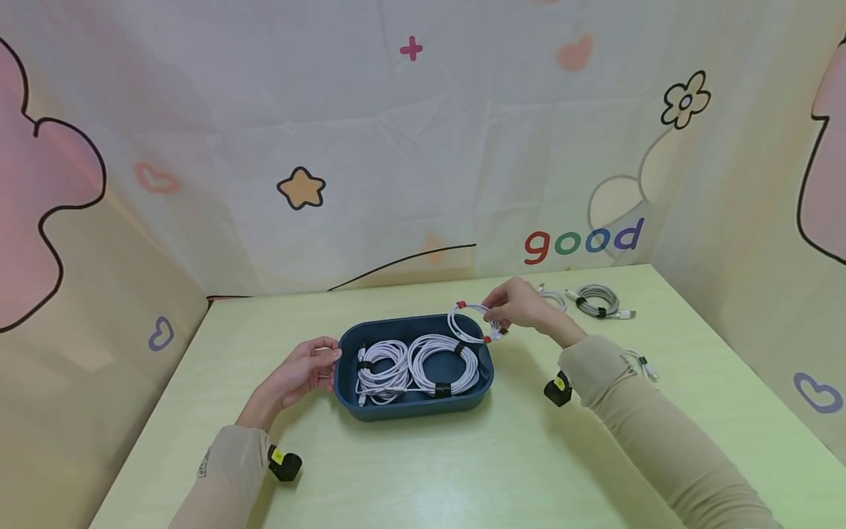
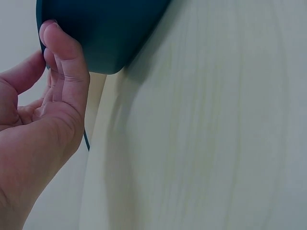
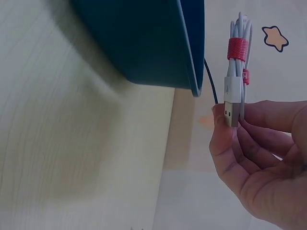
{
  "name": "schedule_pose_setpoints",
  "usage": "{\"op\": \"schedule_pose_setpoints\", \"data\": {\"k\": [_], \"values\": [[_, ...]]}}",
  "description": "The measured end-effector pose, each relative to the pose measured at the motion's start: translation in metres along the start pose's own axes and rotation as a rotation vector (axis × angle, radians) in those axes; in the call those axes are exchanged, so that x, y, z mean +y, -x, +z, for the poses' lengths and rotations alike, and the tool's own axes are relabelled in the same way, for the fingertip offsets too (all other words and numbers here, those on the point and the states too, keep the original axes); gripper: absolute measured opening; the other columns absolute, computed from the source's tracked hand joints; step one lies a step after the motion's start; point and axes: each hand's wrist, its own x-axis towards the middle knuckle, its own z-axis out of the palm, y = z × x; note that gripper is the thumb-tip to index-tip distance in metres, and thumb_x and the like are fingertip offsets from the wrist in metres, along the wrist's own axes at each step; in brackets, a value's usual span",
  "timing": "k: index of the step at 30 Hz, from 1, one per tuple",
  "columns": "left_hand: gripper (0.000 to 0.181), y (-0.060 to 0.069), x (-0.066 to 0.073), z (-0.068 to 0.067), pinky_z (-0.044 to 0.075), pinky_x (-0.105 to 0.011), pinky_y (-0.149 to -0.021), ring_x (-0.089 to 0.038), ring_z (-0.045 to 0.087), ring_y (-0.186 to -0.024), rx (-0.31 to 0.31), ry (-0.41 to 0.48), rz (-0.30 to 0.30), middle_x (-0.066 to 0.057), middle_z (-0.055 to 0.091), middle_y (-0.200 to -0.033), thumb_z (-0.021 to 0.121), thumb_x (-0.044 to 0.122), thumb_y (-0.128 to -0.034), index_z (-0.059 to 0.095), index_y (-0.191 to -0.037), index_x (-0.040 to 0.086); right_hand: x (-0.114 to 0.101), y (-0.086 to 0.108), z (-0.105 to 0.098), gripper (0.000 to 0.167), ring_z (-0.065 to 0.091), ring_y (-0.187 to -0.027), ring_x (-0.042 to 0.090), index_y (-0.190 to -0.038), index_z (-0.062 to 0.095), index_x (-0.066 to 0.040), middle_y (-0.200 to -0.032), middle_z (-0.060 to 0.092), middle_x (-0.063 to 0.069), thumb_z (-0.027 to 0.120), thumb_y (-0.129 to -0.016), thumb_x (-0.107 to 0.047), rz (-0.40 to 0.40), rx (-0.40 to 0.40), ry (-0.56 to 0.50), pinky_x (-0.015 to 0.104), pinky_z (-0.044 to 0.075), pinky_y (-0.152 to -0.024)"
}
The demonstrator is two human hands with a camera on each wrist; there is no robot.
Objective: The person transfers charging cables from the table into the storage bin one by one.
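Observation:
A dark blue plastic bin (image 1: 413, 411) stands on the table, with two coiled white cables inside: one at left (image 1: 383, 371) and one at right (image 1: 443, 364), both bound with black straps. My left hand (image 1: 307, 371) grips the bin's left end, thumb at the rim and fingers against the outer wall (image 2: 96, 43). Over the bin's back right corner, my right hand (image 1: 518, 303) pinches a smaller coiled white USB cable (image 1: 456, 323) with red ties. Its metal USB plug (image 3: 232, 112) lies by the fingertips in the right wrist view.
Behind my right hand lie a small white cable coil (image 1: 554, 297) and a grey cable coil (image 1: 598, 300) with black straps. Another small white cable (image 1: 641, 364) is partly hidden by my right sleeve. A printed cloth backdrop (image 1: 410, 184) hangs behind the pale table (image 1: 423, 477).

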Motion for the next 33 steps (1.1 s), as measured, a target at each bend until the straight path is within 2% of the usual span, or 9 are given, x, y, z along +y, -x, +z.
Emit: {"op": "schedule_pose_setpoints", "data": {"k": [9, 17, 21, 24, 27, 30, 33], "values": [[0.014, 0.000, -0.002, 0.000, 0.054, -0.024, -0.058, -0.011, 0.060, -0.057, -0.005, -0.004, 0.005, 0.005, 0.061, -0.070, 0.050, 0.016, -0.1009, 0.042, -0.109, 0.008, -0.012, 0.001, 0.016, 0.018, 0.061, -0.059, 0.013, -0.104, 0.071, 0.001, -0.091, 0.072, 0.017, 0.068, -0.088, -0.006, -0.063, -0.029, 0.056, 0.025, 0.056, -0.060], [0.013, -0.001, -0.002, 0.000, 0.054, -0.024, -0.058, -0.011, 0.060, -0.057, -0.003, -0.008, 0.011, 0.005, 0.061, -0.070, 0.049, 0.016, -0.1012, 0.042, -0.109, 0.008, -0.019, 0.000, 0.030, 0.016, 0.061, -0.056, 0.013, -0.101, 0.071, 0.003, -0.088, 0.073, 0.016, 0.068, -0.087, -0.004, -0.120, -0.057, 0.087, 0.027, 0.057, -0.059], [0.013, 0.000, -0.001, 0.000, 0.054, -0.024, -0.058, -0.011, 0.060, -0.057, 0.004, -0.006, 0.008, 0.004, 0.061, -0.070, 0.048, 0.016, -0.1013, 0.042, -0.109, 0.008, -0.022, 0.000, 0.033, 0.021, 0.066, -0.062, 0.015, -0.105, 0.069, 0.006, -0.091, 0.073, 0.017, 0.068, -0.088, -0.007, -0.151, -0.059, 0.089, 0.029, 0.058, -0.062], [0.012, 0.000, 0.000, 0.000, 0.053, -0.024, -0.057, -0.012, 0.060, -0.057, 0.011, -0.003, 0.009, 0.005, 0.062, -0.070, 0.048, 0.015, -0.1013, 0.042, -0.109, 0.008, -0.018, 0.000, 0.028, 0.024, 0.069, -0.071, 0.022, -0.109, 0.068, 0.006, -0.093, 0.072, 0.019, 0.065, -0.091, -0.010, -0.163, 0.014, 0.080, 0.033, 0.059, -0.068], [0.011, 0.001, 0.000, 0.001, 0.053, -0.024, -0.058, -0.012, 0.060, -0.058, 0.012, -0.003, 0.009, 0.005, 0.061, -0.071, 0.049, 0.015, -0.1012, 0.043, -0.109, 0.009, -0.005, -0.001, 0.018, 0.024, 0.070, -0.077, 0.029, -0.109, 0.068, 0.005, -0.094, 0.072, 0.022, 0.062, -0.093, -0.012, -0.147, 0.148, 0.063, 0.033, 0.059, -0.069], [0.012, 0.002, 0.000, 0.001, 0.053, -0.024, -0.058, -0.012, 0.060, -0.058, 0.012, -0.006, 0.006, 0.005, 0.061, -0.070, 0.049, 0.016, -0.1011, 0.043, -0.108, 0.009, 0.018, -0.002, 0.005, 0.026, 0.070, -0.083, 0.034, -0.109, 0.067, 0.006, -0.098, 0.071, 0.023, 0.059, -0.094, -0.013, -0.086, 0.269, 0.023, 0.029, 0.058, -0.066], [0.012, 0.001, 0.000, 0.002, 0.053, -0.025, -0.058, -0.012, 0.060, -0.058, 0.013, -0.008, 0.007, 0.005, 0.061, -0.071, 0.049, 0.016, -0.1011, 0.043, -0.109, 0.009, 0.044, 0.001, -0.011, 0.029, 0.069, -0.087, 0.036, -0.111, 0.066, 0.007, -0.102, 0.070, 0.025, 0.057, -0.095, -0.016, -0.011, 0.355, 0.012, 0.024, 0.056, -0.064]]}}
